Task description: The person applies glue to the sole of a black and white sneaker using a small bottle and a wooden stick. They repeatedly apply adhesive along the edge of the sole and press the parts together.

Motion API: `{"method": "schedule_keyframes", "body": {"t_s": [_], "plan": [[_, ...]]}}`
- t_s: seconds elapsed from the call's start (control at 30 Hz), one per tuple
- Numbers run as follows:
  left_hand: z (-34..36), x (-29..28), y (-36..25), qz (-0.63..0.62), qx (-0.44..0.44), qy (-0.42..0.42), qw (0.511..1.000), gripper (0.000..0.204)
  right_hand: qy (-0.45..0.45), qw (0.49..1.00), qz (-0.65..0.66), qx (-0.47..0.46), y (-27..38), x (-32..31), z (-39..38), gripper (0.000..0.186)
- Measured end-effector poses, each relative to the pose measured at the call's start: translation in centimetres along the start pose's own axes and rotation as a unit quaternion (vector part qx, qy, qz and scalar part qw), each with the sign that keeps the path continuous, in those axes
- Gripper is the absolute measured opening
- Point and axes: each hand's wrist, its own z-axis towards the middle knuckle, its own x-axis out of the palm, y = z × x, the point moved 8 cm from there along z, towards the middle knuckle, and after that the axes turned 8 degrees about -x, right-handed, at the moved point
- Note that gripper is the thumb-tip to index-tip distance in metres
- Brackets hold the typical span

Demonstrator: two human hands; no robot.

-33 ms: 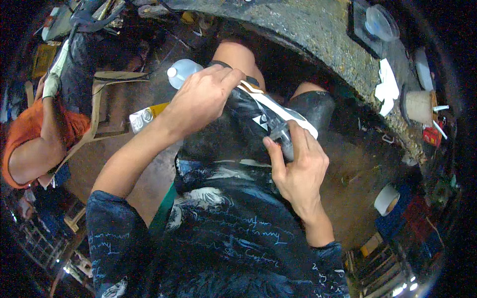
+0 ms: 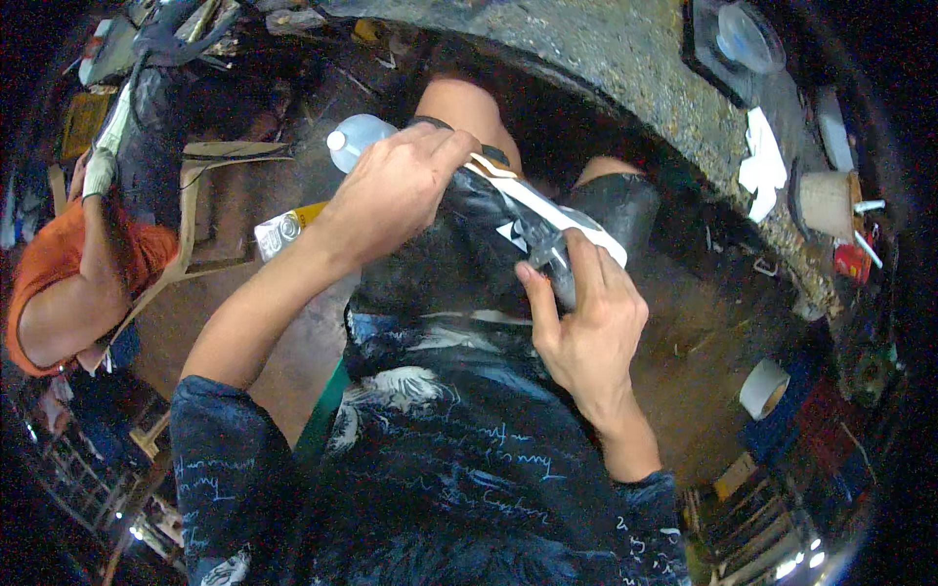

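Note:
A black shoe (image 2: pixel 484 212) with a white sole (image 2: pixel 552 214) lies slantwise over my lap, its sole turned away from me. My left hand (image 2: pixel 396 186) is closed at the shoe's far left end, the fingertips mostly hidden behind the knuckles. A cream strip of the sole edge shows beside those fingers. At the other end my right hand (image 2: pixel 596 322) grips the shoe, thumb on the near side and fingers against the sole. A white patch marks the black upper between my hands.
Beyond my left wrist stand a translucent bottle (image 2: pixel 358 143) and a yellow-and-white box (image 2: pixel 283 232). A rough concrete ledge (image 2: pixel 625 73) curves across the far side, with a white scrap (image 2: pixel 760 166) on it. At left sits a person in orange (image 2: pixel 93 273); a tape roll (image 2: pixel 763 389) lies at right.
The shoe has rolled slightly, so less of its sole faces me. My right fingers have shifted a little up along it; my left hand stays nearly where it was.

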Motion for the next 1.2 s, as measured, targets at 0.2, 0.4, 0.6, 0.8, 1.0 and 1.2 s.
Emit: {"method": "schedule_keyframes", "body": {"t_s": [0.2, 0.4, 0.6, 0.8, 1.0, 1.2], "plan": [[0.7, 0.3, 0.8, 0.004, 0.007, 0.014, 1.0, 0.021, -0.025, 0.999, -0.041, -0.003, 0.6, 0.2, 0.9, 0.045], [1.0, -0.1, 1.3, -0.02, -0.012, 0.027, 0.999, 0.016, -0.019, 0.998, -0.058, -0.009, 1.2, -0.2, 1.5, 0.046], [0.8, -0.1, 1.0, -0.011, -0.007, 0.031, 0.999, 0.017, -0.016, 0.997, -0.065, -0.04, 1.2, 0.0, 1.8, 0.049], [0.9, 0.1, 1.0, -0.025, -0.01, 0.045, 0.999, 0.02, -0.02, 0.995, -0.08, -0.052, 0.8, 0.8, 1.3, 0.051], [0.6, -1.4, 0.6, -0.016, 0.027, 0.067, 0.997, 0.026, -0.033, 0.997, -0.057, -0.049, 0.6, 1.4, 1.2, 0.052], [0.3, -1.8, 0.5, 0.03, 0.051, 0.054, 0.997, 0.041, -0.038, 0.997, -0.052, -0.045, 0.8, 2.2, 1.5, 0.052]]}}
